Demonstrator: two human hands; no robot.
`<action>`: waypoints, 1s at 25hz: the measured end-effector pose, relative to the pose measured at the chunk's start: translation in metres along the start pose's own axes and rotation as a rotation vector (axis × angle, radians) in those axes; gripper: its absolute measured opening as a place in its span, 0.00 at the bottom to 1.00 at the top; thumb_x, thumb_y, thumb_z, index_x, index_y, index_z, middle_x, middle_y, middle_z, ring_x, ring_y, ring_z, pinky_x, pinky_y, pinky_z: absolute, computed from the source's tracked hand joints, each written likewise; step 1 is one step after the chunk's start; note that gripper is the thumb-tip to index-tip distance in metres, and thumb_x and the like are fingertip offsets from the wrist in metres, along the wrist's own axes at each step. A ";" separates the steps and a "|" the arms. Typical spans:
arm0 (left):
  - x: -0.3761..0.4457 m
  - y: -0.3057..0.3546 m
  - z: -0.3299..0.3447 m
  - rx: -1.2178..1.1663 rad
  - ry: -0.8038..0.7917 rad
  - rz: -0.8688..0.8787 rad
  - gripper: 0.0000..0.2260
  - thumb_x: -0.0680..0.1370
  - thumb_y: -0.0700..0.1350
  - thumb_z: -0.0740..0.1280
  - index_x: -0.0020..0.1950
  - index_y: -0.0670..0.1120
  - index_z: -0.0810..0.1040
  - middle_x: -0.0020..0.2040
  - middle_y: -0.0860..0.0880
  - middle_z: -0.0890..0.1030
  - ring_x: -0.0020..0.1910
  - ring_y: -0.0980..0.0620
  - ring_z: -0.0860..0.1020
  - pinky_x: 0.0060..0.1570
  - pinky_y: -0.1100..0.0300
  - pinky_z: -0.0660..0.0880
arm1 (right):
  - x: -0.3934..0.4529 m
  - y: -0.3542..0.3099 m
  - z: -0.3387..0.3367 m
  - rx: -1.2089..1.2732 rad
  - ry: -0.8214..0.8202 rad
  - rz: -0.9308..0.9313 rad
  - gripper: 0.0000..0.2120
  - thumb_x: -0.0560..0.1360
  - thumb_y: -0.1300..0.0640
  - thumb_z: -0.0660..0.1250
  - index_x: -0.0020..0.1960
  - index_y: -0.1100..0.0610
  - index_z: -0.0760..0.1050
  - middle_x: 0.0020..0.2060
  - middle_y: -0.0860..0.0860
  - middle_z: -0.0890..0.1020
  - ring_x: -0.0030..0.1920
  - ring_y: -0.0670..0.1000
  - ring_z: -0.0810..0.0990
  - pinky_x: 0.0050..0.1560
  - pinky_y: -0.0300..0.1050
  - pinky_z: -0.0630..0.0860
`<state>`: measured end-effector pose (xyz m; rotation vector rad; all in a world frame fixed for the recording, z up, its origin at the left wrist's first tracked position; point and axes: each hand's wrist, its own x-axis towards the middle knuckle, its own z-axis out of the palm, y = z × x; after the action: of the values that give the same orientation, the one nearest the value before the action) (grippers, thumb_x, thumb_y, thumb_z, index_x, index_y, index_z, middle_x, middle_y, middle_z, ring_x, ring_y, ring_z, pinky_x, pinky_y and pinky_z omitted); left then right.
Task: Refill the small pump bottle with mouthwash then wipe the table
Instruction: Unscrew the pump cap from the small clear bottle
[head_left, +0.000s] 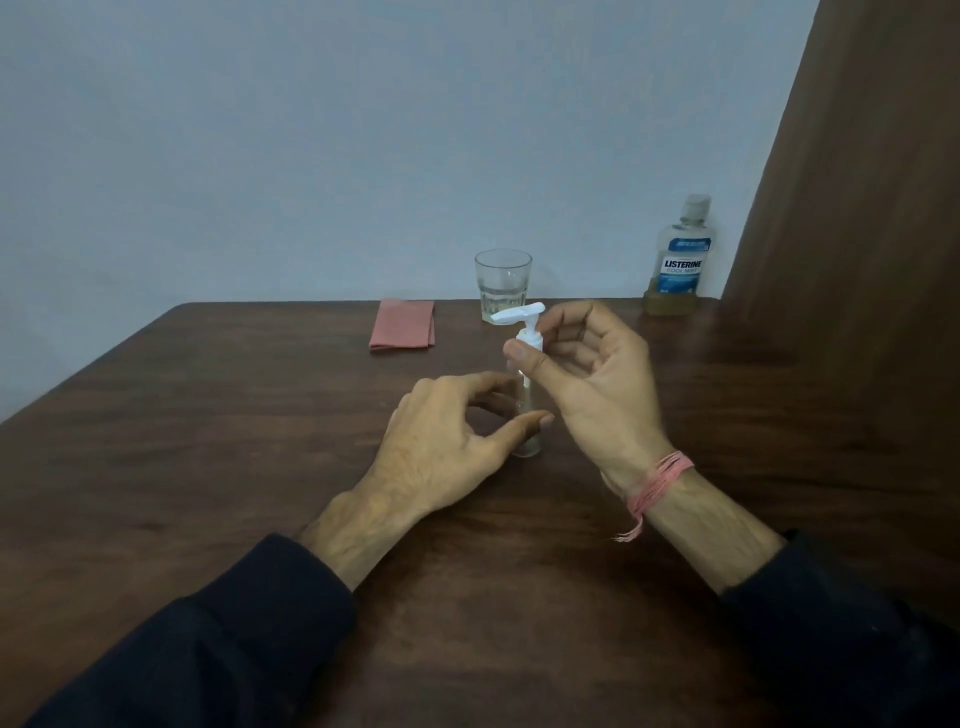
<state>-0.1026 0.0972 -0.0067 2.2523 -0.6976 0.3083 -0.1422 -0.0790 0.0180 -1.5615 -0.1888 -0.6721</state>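
Note:
A small clear pump bottle (529, 437) stands upright on the dark wooden table (260, 467), near its middle. My left hand (447, 447) wraps thumb and fingers around its lower body. My right hand (587, 374) pinches the collar of the white pump head (522, 318) between thumb and fingers; the nozzle points left. The mouthwash bottle (683, 257), clear with a blue label and its cap on, stands at the table's far right edge. A folded pink cloth (402, 325) lies flat at the far edge.
A glass tumbler (502, 283) with a little clear liquid stands just behind the pump bottle. A pale wall runs behind the table, and a brown wooden panel (857, 208) rises at the right.

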 end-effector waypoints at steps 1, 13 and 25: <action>0.000 0.000 0.000 0.004 -0.003 0.004 0.29 0.76 0.77 0.71 0.68 0.60 0.87 0.50 0.70 0.88 0.54 0.69 0.87 0.58 0.53 0.88 | 0.001 0.001 -0.001 -0.007 -0.013 -0.009 0.13 0.74 0.59 0.83 0.52 0.51 0.81 0.47 0.46 0.88 0.50 0.48 0.90 0.49 0.38 0.84; 0.001 0.003 -0.004 -0.005 -0.076 -0.008 0.27 0.80 0.72 0.74 0.70 0.56 0.87 0.56 0.63 0.91 0.57 0.64 0.88 0.63 0.49 0.87 | 0.009 0.003 -0.005 0.008 -0.114 0.012 0.14 0.78 0.64 0.78 0.59 0.64 0.79 0.52 0.55 0.86 0.51 0.45 0.87 0.55 0.39 0.83; 0.001 -0.002 -0.003 -0.039 -0.097 -0.004 0.29 0.78 0.76 0.68 0.69 0.59 0.87 0.55 0.65 0.90 0.60 0.65 0.87 0.64 0.48 0.86 | 0.008 -0.001 -0.013 0.153 -0.283 0.102 0.12 0.87 0.61 0.64 0.68 0.61 0.79 0.58 0.61 0.88 0.57 0.56 0.88 0.58 0.47 0.82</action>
<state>-0.1009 0.0997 -0.0056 2.2432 -0.7430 0.1824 -0.1397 -0.0935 0.0225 -1.5031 -0.3609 -0.3464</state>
